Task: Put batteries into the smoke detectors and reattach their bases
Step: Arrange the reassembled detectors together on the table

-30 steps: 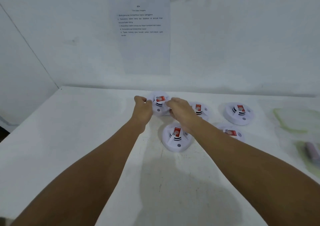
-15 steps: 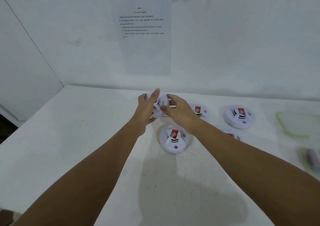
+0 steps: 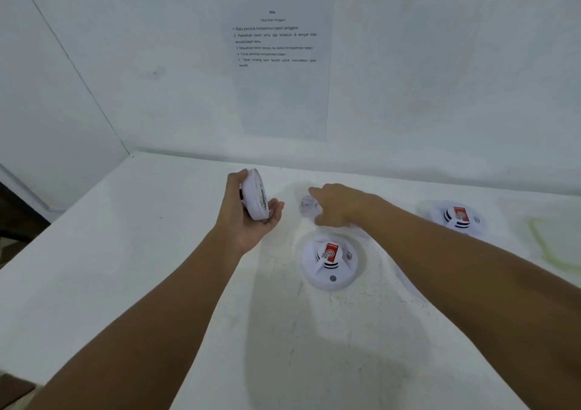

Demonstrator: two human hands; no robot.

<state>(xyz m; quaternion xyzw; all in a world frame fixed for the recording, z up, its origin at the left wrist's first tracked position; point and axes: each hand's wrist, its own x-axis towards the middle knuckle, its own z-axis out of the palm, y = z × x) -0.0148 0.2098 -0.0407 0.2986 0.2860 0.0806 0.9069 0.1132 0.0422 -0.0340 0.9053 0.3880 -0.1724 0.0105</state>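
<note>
Detector opened: body held on edge in left hand, base going down with the right.

White table (image 3: 157, 284) carries two closed detectors, one (image 3: 330, 260) near centre, one (image 3: 457, 219) far right. Left hand (image 3: 248, 218) grips the detector body (image 3: 256, 196) tilted on its rim, fingers curled round it. Right hand (image 3: 338, 205) rests on the blurred base (image 3: 306, 205), just beside; whether it pinches it I cannot tell. Advice: park the base within reach, turn the open side up before fetching a battery.

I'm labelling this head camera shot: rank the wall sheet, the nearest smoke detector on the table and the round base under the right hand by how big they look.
1. Wall sheet, easily largest.
2. Nearest smoke detector.
3. Round base, smallest, though the right hand hides part of it and it lies farther away, so its true size is unsure.
</note>
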